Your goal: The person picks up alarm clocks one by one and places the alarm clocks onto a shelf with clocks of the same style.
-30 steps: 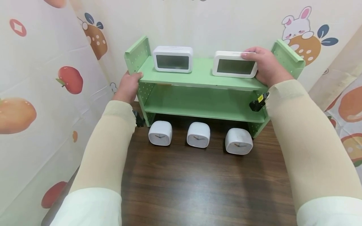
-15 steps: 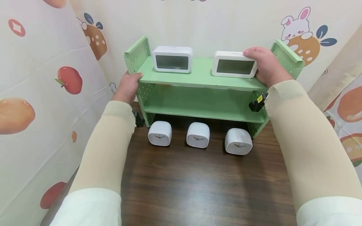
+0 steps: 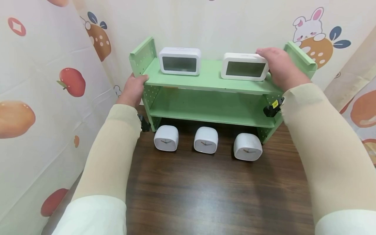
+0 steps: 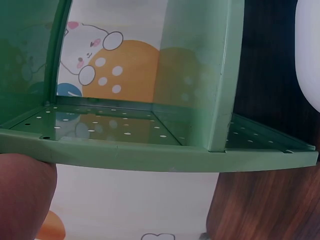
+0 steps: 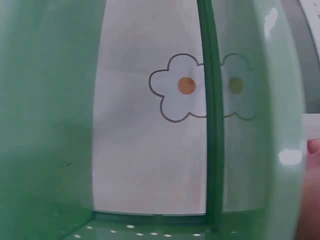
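A green two-tier metal shelf rack [image 3: 211,84] stands against the back wall covering. At its left side panel, my left hand [image 3: 133,89] grips the edge, thumb on the front and the other fingers hidden behind. Two white digital clocks with blank dark screens stand on the top tier: a left digital clock [image 3: 180,62] and a right digital clock [image 3: 244,67]. My right hand [image 3: 283,67] is at the right end of the right clock, fingertips at its top corner, not wrapped round it. The right wrist view shows part of the right hand [image 5: 311,175] at its right edge.
Three rounded white analog clocks stand in a row on the dark wooden surface [image 3: 188,189] before the rack: a left one [image 3: 166,133], a middle one [image 3: 206,135] and a right one [image 3: 247,142]. A fruit-printed curtain [image 3: 44,114] borders the left side.
My right hand has slid right; its thumb has come off the right clock's front to the top corner. The clocks and my left hand stay put.
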A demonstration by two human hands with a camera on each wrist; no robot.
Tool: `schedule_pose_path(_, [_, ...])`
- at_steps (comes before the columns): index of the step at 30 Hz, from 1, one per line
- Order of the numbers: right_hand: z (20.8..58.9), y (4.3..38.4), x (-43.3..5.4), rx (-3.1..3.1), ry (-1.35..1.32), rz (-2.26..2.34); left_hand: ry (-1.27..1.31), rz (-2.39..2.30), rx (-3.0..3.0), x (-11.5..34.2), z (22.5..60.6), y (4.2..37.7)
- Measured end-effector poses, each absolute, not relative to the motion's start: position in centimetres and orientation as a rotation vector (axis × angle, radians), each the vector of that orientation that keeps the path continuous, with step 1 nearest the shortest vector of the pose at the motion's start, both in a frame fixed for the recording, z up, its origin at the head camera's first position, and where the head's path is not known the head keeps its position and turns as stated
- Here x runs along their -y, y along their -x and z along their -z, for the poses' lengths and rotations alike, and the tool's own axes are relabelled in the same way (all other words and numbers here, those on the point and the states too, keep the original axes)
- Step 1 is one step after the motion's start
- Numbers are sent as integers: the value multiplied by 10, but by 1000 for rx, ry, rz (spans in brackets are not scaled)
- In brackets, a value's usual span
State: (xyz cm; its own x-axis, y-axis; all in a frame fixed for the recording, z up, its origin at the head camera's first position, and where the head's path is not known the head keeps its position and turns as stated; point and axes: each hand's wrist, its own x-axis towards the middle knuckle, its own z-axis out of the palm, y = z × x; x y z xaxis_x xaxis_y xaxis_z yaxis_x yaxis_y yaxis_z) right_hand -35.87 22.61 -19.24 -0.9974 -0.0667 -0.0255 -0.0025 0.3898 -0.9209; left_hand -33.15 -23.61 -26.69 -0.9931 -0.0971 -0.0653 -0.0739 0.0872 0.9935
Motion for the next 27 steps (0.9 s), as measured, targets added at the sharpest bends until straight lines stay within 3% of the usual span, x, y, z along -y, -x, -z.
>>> schedule_pose_path(14, [165, 333, -244, -2631, 53, 1525, -142, 2080, 2311, 236, 265, 329])
schedule_pose_path(27, [171, 284, -245, -2723, 123, 1462, -155, 2089, 2294, 236, 265, 332])
